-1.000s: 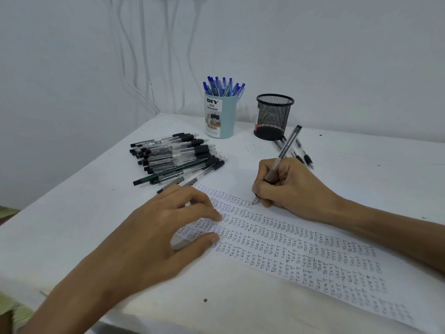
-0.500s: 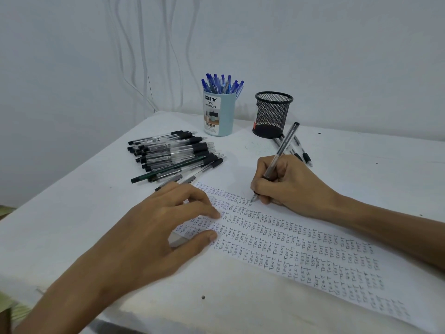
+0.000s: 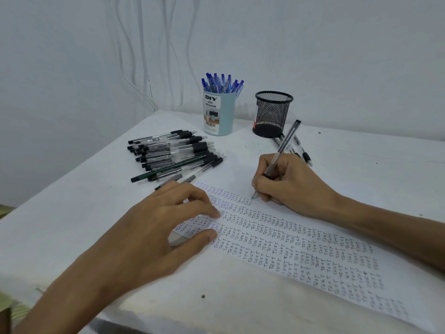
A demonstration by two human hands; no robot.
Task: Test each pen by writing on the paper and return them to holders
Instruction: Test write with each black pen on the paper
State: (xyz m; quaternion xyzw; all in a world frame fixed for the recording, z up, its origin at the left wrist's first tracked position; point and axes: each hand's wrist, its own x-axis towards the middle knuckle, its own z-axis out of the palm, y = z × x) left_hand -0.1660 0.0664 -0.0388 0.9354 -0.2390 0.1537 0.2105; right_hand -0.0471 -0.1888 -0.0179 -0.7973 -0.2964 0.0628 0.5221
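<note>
- Scarcely shifted since a second ago: right hand [image 3: 289, 184] at the same spot on the paper [image 3: 313, 256], pen [image 3: 285, 143] tip down at the far end of the top row of writing.
- Right-hand fingers [image 3: 261, 185] pinched round the pen low on its clear barrel, dark top end tilted up and away toward the black mesh holder [image 3: 273, 114].
- Left hand [image 3: 156, 225] resting on the paper's near-left end, left-hand fingers [image 3: 214, 212] spread and relaxed, tips pressing the sheet, grasping nothing.
- Pale blue holder [image 3: 220, 116], labelled "DIY desk organizer", at the back of the bench [image 3: 72, 225], crammed with upright blue pens [image 3: 221, 84].
- Black mesh holder just right of it, not touching; contents not readable through the mesh.
- Pile of black-tipped clear pens [image 3: 175, 155] lying left of the paper; a few loose pens [image 3: 305, 155] by the mesh holder's foot, behind the right hand.
- Paper covered in rows of handwritten "TEST".
</note>
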